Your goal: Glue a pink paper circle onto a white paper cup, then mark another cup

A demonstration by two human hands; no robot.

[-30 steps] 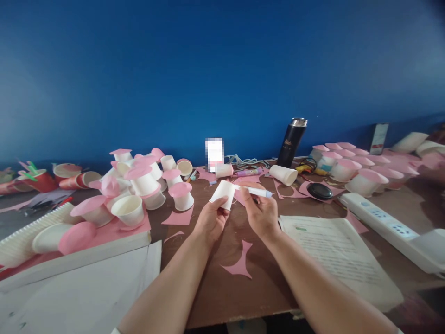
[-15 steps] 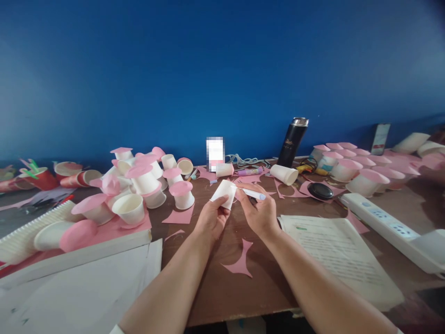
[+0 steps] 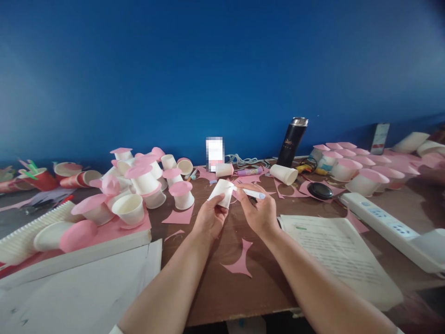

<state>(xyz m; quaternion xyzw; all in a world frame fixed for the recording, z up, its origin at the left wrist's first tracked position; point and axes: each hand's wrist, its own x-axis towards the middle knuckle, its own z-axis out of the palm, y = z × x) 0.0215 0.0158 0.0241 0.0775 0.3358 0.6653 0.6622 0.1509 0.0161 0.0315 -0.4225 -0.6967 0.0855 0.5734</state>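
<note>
My left hand (image 3: 211, 215) is closed around a small white paper cup (image 3: 221, 192), tilted on its side above the table. In my right hand (image 3: 259, 208) a white pen (image 3: 253, 193) is gripped, its tip at the right end of the cup. Any mark on the cup is too small to make out. Below my hands a curved pink paper scrap (image 3: 241, 262) lies on the brown table (image 3: 222, 297). Just beyond them another white paper cup (image 3: 222, 170) rests on its side.
White cups with pink paper discs (image 3: 139, 178) crowd the left, beside a long cup stack (image 3: 38, 227). More disc-topped cups (image 3: 347, 169) stand at right. A black flask (image 3: 294, 141), a power strip (image 3: 385, 227) and printed sheets (image 3: 333, 250) are also on the right.
My left hand and the cup have shifted slightly left, and the cup has tilted a little. The pen tip remains close to the cup's right end.
</note>
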